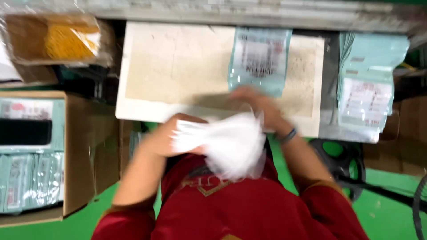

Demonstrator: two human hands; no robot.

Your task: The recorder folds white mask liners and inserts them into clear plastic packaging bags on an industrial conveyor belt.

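My left hand (162,135) grips a blurred bundle of thin white plastic bags (227,142) held in front of my red shirt. Resting just above the bundle, my right hand (255,100) has its fingers at the lower edge of a pale teal flat packet (260,60). That packet lies on a worn beige work board (178,66). Motion blur hides the exact finger positions of both hands.
A stack of similar teal packets (367,89) lies to the right of the board. At the left, an open cardboard box (80,151) holds more teal packets. A plastic-wrapped yellow bundle (66,40) sits at the upper left. Green floor (387,209) and a dark fan base show at the right.
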